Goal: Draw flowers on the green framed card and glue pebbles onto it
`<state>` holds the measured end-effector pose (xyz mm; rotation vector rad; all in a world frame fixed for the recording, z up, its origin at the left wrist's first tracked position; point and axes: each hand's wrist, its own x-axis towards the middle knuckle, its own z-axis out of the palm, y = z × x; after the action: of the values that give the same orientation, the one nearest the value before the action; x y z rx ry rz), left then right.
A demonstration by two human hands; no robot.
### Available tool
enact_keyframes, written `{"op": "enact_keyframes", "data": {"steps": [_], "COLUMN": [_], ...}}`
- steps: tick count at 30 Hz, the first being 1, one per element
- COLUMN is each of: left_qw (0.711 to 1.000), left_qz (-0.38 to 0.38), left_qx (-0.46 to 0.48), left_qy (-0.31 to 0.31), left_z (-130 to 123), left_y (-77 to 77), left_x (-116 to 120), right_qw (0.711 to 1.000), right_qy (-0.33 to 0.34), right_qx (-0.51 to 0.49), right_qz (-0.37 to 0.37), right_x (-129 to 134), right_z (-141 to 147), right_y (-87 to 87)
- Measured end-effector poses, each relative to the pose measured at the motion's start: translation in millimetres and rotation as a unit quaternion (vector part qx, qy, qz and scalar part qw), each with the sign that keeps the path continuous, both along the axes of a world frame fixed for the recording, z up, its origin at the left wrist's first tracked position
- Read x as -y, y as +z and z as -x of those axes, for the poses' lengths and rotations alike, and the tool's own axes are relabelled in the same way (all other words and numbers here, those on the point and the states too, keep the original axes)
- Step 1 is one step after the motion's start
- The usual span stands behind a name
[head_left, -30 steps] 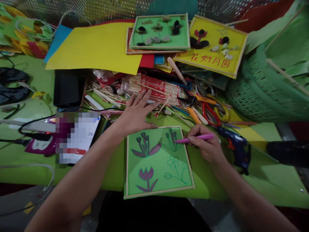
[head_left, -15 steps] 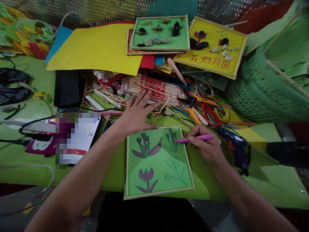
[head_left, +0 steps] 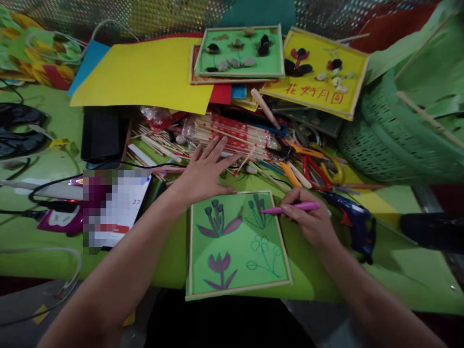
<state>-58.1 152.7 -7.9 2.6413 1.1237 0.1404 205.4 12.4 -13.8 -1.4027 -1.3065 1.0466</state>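
A green framed board lies in front of me with several drawn flowers; three are filled in purple at least in part, and the lower right one is only outlined. My right hand grips a pink marker at the board's right edge, its tip at the upper right flower. Spread fingers of my left hand rest over the sticks, with the thumb along the board's top edge. It holds nothing.
Behind lie bundled sticks, red-handled scissors and framed stone pictures. A blue glue gun and a green basket are at right. A phone and a purple power strip are at left.
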Motion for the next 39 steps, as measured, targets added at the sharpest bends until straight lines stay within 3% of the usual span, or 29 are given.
{"op": "enact_keyframes", "data": {"steps": [13, 19, 25, 29, 34, 39], "left_qw": [1.000, 1.000, 1.000, 1.000, 1.000, 1.000], "left_qz": [0.011, 0.017, 0.014, 0.015, 0.021, 0.025], "left_qx": [-0.002, -0.001, 0.003, 0.007, 0.006, -0.001], "left_qy": [-0.001, 0.002, -0.001, -0.002, -0.001, 0.001], "left_z": [-0.4, -0.5, -0.9, -0.8, -1.2, -2.2], "left_y": [1.9, 3.5, 3.8, 2.2, 0.8, 1.7], "left_x": [-0.2, 0.6, 0.5, -0.5, -1.9, -2.2], "right_qw": [1.000, 0.997, 0.990, 0.992, 0.993, 0.993], "right_qy": [-0.018, -0.055, -0.101, -0.092, -0.081, -0.094], "right_qx": [0.007, -0.052, -0.094, -0.085, -0.073, -0.042], "right_qz": [0.002, 0.011, 0.026, 0.034, 0.049, 0.050], "right_x": [-0.8, 0.4, 4.1, 20.7, 47.9, 58.7], "right_z": [-2.1, -0.1, 4.8, 3.9, -3.5, -10.4], "right_y": [-2.0, -3.3, 13.0, 21.5, 4.2, -14.3]}}
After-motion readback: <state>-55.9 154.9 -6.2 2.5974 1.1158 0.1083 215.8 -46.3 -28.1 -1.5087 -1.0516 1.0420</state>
